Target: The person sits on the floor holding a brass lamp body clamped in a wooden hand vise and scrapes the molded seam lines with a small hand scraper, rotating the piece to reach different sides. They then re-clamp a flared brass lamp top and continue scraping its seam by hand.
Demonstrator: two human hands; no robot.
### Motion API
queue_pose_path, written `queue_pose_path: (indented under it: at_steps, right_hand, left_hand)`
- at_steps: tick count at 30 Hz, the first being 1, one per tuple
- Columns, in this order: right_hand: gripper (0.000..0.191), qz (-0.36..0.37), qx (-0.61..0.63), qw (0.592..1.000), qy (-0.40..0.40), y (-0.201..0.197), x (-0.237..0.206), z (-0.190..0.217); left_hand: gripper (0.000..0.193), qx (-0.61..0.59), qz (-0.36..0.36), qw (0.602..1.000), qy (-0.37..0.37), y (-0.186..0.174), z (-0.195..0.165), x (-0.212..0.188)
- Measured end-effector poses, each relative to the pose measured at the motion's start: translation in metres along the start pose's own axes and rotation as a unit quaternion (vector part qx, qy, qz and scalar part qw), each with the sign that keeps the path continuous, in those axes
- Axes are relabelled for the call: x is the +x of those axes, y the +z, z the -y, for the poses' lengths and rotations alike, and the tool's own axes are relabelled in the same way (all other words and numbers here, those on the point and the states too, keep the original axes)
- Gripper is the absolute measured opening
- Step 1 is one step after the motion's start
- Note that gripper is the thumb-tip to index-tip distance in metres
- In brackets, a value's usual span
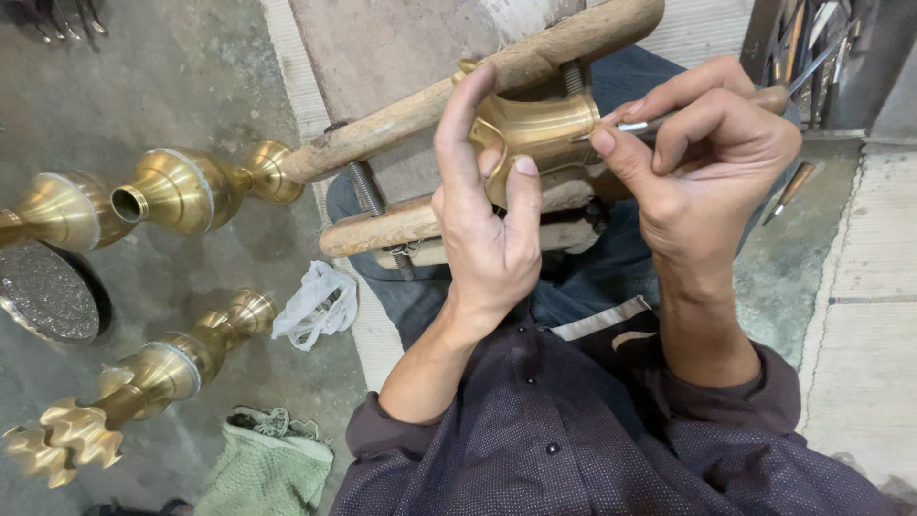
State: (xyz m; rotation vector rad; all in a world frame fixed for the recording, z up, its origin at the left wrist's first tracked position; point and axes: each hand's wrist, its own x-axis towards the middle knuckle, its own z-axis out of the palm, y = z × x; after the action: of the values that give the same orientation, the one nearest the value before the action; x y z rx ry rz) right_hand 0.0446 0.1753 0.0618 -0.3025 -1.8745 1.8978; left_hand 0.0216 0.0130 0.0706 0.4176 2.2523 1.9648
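A shiny brass cup-shaped piece point(546, 134) is squeezed between the two wooden bars of a clamp point(449, 100) that rests over my lap. My left hand point(482, 215) holds the brass piece, thumb on its front and fingers curled over its top. My right hand point(712, 158) grips a thin wooden-handled engraving tool point(638, 124) like a pen, its metal tip touching the brass surface on the right side.
Brass stand parts point(181, 188) lie on the grey floor at the left, with another long brass piece point(143, 377) below. A round engraved plate point(46, 291), a white plastic bag point(315, 306) and a green cloth point(267, 463) lie nearby. Tools point(812, 48) stand at top right.
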Motion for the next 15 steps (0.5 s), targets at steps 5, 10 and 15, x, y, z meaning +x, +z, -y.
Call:
queue_pose_path:
  at_steps: [5, 10, 15]
  right_hand:
    - [0.038, -0.021, -0.01, 0.999, 0.023, 0.0019, -0.0037, 0.0001]
    - [0.038, -0.015, -0.026, 1.0, 0.008, 0.002, -0.0032, 0.0015]
    - [0.041, -0.011, -0.022, 1.0, 0.008, 0.0021, -0.0002, 0.0052]
  left_hand:
    - [0.053, 0.029, 0.005, 1.0, 0.012, -0.0025, -0.0032, 0.0027]
    - [0.052, 0.016, 0.0, 1.0, -0.003, 0.0, -0.0058, 0.0027]
    - [0.05, 0.04, -0.013, 0.999, -0.002, 0.0013, -0.0107, 0.0058]
